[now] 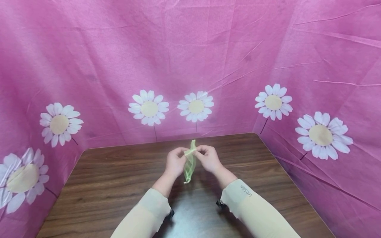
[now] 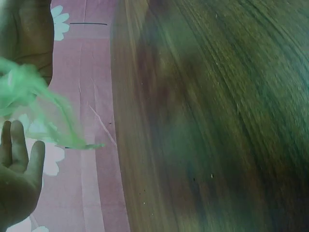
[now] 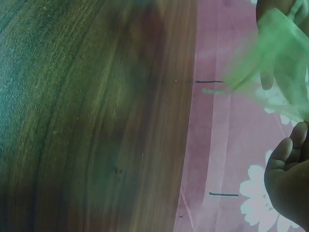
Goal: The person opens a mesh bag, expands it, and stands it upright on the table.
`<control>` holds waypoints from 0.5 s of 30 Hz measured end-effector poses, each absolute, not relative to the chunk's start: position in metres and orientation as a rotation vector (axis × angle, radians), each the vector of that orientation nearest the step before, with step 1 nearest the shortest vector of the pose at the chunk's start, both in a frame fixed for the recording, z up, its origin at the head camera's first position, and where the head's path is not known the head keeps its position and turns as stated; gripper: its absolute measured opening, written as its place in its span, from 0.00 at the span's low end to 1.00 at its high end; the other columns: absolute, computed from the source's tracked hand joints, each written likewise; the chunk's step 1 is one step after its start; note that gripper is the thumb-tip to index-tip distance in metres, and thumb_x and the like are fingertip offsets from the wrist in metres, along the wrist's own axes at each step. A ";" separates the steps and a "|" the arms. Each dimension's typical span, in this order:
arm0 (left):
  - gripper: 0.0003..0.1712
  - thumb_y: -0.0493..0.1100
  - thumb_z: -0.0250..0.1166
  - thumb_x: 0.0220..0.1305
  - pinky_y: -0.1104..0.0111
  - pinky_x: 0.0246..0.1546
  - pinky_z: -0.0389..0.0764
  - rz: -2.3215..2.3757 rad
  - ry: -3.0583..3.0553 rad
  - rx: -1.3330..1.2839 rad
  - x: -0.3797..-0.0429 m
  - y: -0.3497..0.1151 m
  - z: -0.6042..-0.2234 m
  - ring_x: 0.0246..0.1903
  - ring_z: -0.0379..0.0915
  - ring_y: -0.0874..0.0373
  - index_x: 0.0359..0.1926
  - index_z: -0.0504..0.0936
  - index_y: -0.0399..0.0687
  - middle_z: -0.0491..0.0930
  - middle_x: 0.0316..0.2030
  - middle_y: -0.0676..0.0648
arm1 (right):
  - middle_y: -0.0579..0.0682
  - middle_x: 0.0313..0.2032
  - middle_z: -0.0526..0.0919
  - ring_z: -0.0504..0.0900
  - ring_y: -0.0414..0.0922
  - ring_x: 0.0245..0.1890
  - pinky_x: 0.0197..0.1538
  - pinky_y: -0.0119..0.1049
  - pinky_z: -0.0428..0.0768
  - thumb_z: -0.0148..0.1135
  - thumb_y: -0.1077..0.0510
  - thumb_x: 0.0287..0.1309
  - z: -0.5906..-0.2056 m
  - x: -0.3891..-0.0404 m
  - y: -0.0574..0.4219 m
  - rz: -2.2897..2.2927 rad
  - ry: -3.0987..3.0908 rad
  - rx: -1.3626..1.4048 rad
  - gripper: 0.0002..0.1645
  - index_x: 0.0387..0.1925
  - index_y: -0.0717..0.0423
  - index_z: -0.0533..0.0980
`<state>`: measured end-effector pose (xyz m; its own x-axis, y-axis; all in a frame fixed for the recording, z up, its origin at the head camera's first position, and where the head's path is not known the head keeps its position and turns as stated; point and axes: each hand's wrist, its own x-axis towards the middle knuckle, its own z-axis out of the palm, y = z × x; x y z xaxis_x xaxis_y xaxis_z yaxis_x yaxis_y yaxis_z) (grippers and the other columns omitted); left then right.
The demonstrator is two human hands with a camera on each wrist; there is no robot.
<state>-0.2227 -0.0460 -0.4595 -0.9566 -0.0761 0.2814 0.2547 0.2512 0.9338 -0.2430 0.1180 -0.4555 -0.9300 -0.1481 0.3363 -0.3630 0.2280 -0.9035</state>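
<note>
A sheer light-green fabric pouch [image 1: 189, 164] hangs between my two hands above the dark wooden table. My left hand [image 1: 175, 162] pinches its upper part from the left between thumb and fingers. From the right, my right hand [image 1: 208, 159] grips the same upper part with its fingertips. A narrow end of the fabric sticks up above the fingers, and the lower end tapers to a pale tip. In the left wrist view the green pouch [image 2: 24, 89] is blurred, with a thin strand trailing from it. The right wrist view shows the pouch [image 3: 270, 53] spread and see-through.
The brown wood-grain table [image 1: 119, 175] reaches back to a pink curtain [image 1: 193, 49] printed with white daisies. That curtain also runs along the left and right sides. Pale sleeves [image 1: 262, 211] cover both forearms, with dark straps beneath the wrists.
</note>
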 end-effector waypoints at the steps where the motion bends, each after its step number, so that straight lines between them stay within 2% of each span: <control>1: 0.10 0.29 0.66 0.62 0.47 0.54 0.84 -1.767 -2.260 -0.189 -0.222 -0.046 -0.459 0.45 0.86 0.43 0.43 0.90 0.36 0.90 0.42 0.39 | 0.58 0.30 0.89 0.78 0.38 0.30 0.35 0.29 0.75 0.69 0.70 0.62 -0.455 -0.243 0.118 1.787 -2.310 0.468 0.03 0.32 0.68 0.85; 3: 0.12 0.29 0.65 0.63 0.45 0.59 0.81 -1.764 -2.269 -0.245 -0.222 -0.047 -0.460 0.51 0.85 0.40 0.44 0.90 0.36 0.90 0.44 0.38 | 0.56 0.30 0.89 0.79 0.37 0.31 0.36 0.29 0.76 0.71 0.70 0.61 -0.455 -0.243 0.119 1.808 -2.303 0.433 0.03 0.31 0.67 0.85; 5: 0.12 0.28 0.64 0.64 0.45 0.59 0.81 -1.785 -2.267 -0.296 -0.222 -0.047 -0.460 0.51 0.85 0.40 0.45 0.90 0.35 0.90 0.45 0.38 | 0.53 0.29 0.89 0.80 0.37 0.32 0.37 0.29 0.78 0.72 0.70 0.59 -0.455 -0.244 0.120 1.824 -2.301 0.410 0.03 0.30 0.66 0.85; 12: 0.07 0.31 0.66 0.69 0.54 0.52 0.85 -1.835 -2.252 -0.389 -0.220 -0.047 -0.461 0.46 0.85 0.43 0.43 0.90 0.35 0.89 0.45 0.38 | 0.43 0.23 0.83 0.77 0.37 0.27 0.34 0.28 0.76 0.73 0.71 0.57 -0.458 -0.247 0.126 1.878 -2.327 0.397 0.07 0.27 0.72 0.82; 15: 0.06 0.34 0.68 0.70 0.60 0.43 0.87 -1.854 -2.258 -0.358 -0.218 -0.047 -0.457 0.40 0.85 0.46 0.42 0.90 0.34 0.89 0.43 0.38 | 0.44 0.23 0.83 0.76 0.36 0.26 0.34 0.28 0.75 0.71 0.72 0.58 -0.459 -0.248 0.127 1.855 -2.356 0.412 0.08 0.26 0.74 0.81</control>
<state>-0.2185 -0.0469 -0.4574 -0.9510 0.0609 0.3031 0.3092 0.1848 0.9329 -0.2482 0.1272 -0.4592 -0.9564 -0.1410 0.2558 -0.2817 0.2142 -0.9353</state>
